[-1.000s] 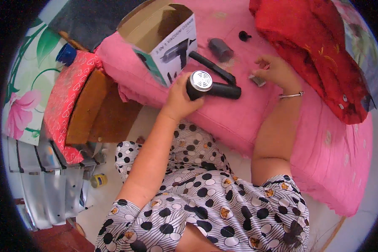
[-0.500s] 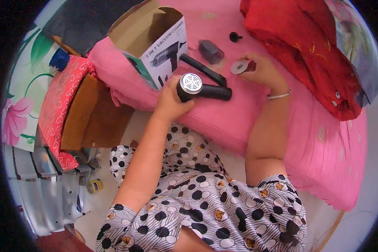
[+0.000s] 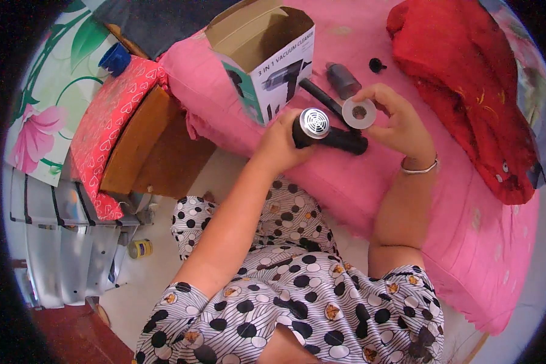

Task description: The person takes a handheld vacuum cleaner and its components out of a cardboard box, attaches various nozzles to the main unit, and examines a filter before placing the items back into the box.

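My left hand [image 3: 278, 147] is wrapped round the body of a black handheld vacuum cleaner [image 3: 346, 142], its round silver grille facing up and its handle pointing right. Between the thumb and fingers of my right hand [image 3: 405, 121] is a round white filter [image 3: 350, 115] with a dark speckled centre. The filter is held just above the vacuum's handle, apart from the grille. Behind it a long black nozzle tube [image 3: 321, 96] lies on the pink bedding [image 3: 346, 185]. Beyond that rests a smoky see-through dust cup [image 3: 343, 81], and a small black round attachment [image 3: 377, 65] lies farther right.
An opened cardboard box [image 3: 291, 79] stands beyond my left hand. A red cloth [image 3: 461, 97] is heaped on the right. At left are a heart-patterned red cover [image 3: 112, 133] over brown wood, a blue cup [image 3: 115, 59] and a yellow-labelled jar [image 3: 141, 249] on the floor.
My right hand has brought the filter nearer to the vacuum cleaner and turned its speckled face up. My left hand keeps its grip. The whole view has shifted.
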### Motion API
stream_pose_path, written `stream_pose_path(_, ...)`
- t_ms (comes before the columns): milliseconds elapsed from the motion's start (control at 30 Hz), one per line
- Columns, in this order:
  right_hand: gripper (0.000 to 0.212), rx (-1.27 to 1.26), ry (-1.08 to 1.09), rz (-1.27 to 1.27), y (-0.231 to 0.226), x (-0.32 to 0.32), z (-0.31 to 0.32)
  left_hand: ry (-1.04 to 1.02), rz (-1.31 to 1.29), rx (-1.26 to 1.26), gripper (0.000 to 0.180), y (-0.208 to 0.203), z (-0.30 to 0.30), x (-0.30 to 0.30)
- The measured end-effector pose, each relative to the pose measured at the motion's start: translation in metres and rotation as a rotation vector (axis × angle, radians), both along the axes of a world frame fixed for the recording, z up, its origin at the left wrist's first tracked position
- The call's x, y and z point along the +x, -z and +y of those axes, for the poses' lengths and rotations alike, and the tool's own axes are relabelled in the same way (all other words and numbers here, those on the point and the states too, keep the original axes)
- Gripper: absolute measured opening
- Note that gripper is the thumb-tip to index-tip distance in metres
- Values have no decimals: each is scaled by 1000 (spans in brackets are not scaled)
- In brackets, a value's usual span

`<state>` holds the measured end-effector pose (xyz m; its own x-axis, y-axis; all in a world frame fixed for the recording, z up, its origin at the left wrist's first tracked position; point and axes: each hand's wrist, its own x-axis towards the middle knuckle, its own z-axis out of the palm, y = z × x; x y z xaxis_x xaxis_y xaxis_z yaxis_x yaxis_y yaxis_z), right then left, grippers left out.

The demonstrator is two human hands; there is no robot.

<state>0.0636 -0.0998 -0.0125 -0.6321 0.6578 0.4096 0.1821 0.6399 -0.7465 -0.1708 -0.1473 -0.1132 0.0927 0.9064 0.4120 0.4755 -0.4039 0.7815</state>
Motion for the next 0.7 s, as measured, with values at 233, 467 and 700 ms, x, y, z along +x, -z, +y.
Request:
stream_pose_path(233, 38, 3, -40, -47, 9, -20, 0, -18, -50, 51, 61, 16, 4, -4)
stream_pose_path(467, 40, 74, 26, -86, 14, -26, -1, -25, 16, 2, 60, 0, -3, -1)
stream_pose_path(700, 46, 131, 41, -139, 13, -18, 4, -7, -8, 3, 59, 1, 4, 7)
